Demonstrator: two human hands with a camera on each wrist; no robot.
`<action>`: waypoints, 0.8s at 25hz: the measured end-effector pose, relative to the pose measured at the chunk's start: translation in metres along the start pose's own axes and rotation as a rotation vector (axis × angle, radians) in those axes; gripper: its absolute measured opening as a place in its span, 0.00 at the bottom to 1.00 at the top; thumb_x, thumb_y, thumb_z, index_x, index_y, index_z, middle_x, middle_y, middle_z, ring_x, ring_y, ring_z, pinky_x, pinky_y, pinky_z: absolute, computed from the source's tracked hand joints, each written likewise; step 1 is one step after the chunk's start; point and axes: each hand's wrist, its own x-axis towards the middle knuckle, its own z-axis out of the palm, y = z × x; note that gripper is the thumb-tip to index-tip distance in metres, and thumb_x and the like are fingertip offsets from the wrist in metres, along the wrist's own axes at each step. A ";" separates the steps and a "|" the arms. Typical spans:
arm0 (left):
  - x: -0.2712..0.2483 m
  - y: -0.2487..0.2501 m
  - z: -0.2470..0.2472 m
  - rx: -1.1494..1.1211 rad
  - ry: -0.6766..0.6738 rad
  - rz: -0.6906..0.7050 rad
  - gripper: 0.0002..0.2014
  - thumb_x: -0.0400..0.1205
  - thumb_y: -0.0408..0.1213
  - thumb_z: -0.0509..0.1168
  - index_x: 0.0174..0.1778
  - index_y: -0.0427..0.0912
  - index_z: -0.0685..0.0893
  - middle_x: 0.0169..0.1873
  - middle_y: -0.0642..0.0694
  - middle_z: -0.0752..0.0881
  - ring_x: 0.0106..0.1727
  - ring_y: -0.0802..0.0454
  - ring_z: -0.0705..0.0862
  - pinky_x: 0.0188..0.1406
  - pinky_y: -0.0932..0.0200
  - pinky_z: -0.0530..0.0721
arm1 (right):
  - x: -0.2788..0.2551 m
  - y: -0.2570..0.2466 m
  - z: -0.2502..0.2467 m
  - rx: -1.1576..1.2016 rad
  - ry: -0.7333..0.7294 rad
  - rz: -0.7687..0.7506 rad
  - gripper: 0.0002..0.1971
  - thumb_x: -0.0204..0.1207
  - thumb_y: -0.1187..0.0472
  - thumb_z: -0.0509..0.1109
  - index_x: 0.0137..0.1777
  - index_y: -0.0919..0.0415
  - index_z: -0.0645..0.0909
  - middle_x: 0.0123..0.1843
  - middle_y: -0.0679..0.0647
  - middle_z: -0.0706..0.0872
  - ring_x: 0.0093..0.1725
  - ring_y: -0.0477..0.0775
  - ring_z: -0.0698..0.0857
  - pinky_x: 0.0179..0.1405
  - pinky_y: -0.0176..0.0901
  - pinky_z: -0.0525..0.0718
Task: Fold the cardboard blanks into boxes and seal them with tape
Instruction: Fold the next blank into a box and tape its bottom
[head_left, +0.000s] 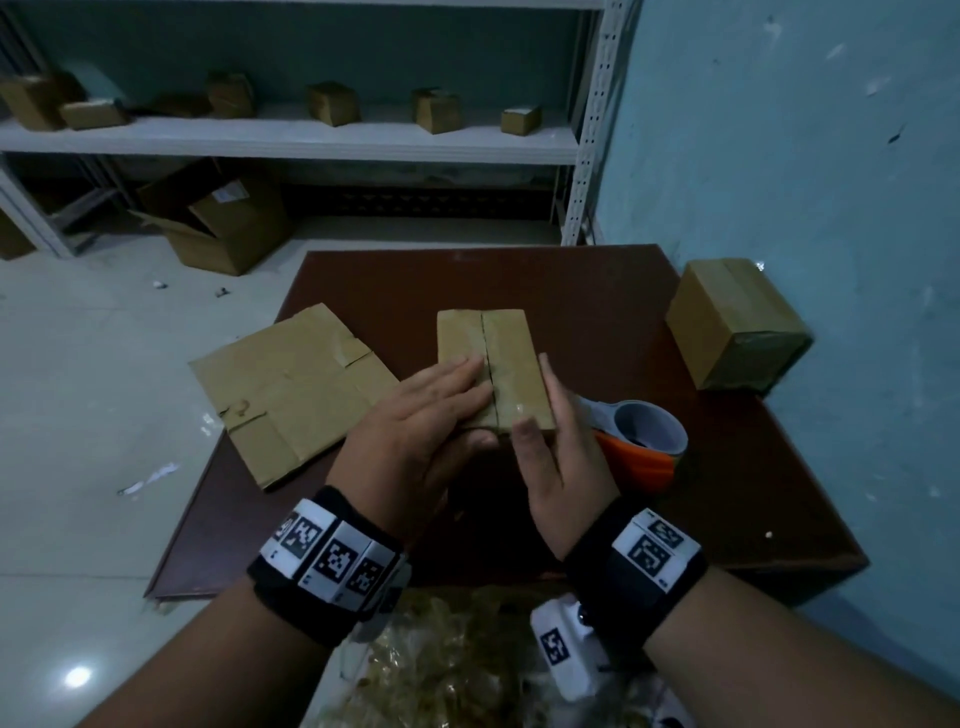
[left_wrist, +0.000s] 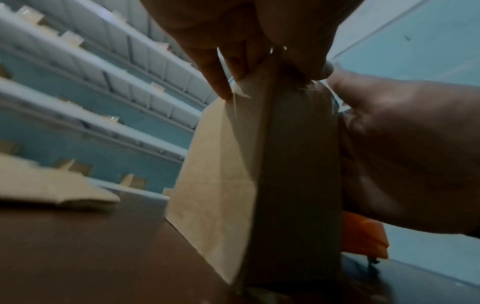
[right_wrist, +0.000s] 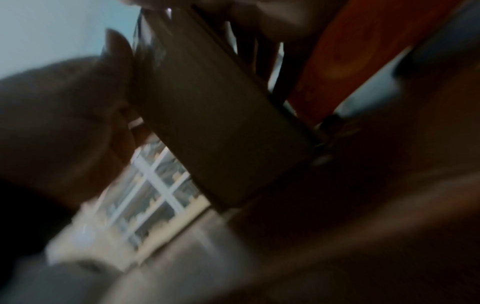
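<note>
the box stands upright near the middle of the brown table, its two top flaps meeting along a dark centre seam. the left hand lies on the left flap with its fingers straight and flat, thumb at the near edge. the right hand sits against the right side of the box, fingers straight along the top right edge, thumb laid on the near end of the top. in the left wrist view a glossy strip of clear tape runs over the near top edge, wrinkled where the fingers press it.

a flat cardboard blank lies to the left of the box, overhanging the table's left edge; its surface is creased and carries old tape patches. a tape dispenser with an orange body and a grey roll lies just right of the right hand, partly hidden behind it. a finished box, taped shut, sits at the table's right edge next to the blue wall.

behind the table a white metal shelf holds several small cardboard boxes in a row; an open carton stands on the floor below it. the right wrist view is dark and blurred; only the brown box side and the orange dispenser can be made out.
</note>
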 end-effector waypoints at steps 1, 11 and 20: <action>-0.001 0.000 -0.001 0.026 -0.010 -0.004 0.21 0.87 0.45 0.67 0.74 0.37 0.85 0.78 0.43 0.79 0.81 0.46 0.78 0.78 0.47 0.79 | 0.001 0.005 -0.001 -0.060 -0.025 -0.029 0.53 0.74 0.16 0.44 0.93 0.47 0.50 0.88 0.44 0.66 0.82 0.36 0.66 0.80 0.39 0.66; -0.007 0.007 -0.004 0.068 -0.084 -0.015 0.27 0.88 0.44 0.64 0.81 0.34 0.76 0.84 0.40 0.72 0.87 0.44 0.68 0.84 0.47 0.72 | 0.003 -0.007 -0.002 0.019 0.000 0.031 0.47 0.76 0.18 0.50 0.89 0.45 0.65 0.79 0.42 0.81 0.75 0.37 0.79 0.77 0.45 0.79; -0.010 0.014 0.000 -0.134 -0.040 -0.098 0.24 0.92 0.41 0.57 0.84 0.38 0.70 0.86 0.43 0.68 0.90 0.46 0.62 0.87 0.47 0.66 | 0.005 -0.030 0.000 0.338 0.110 0.317 0.23 0.91 0.43 0.57 0.82 0.45 0.77 0.75 0.40 0.84 0.73 0.39 0.80 0.75 0.39 0.76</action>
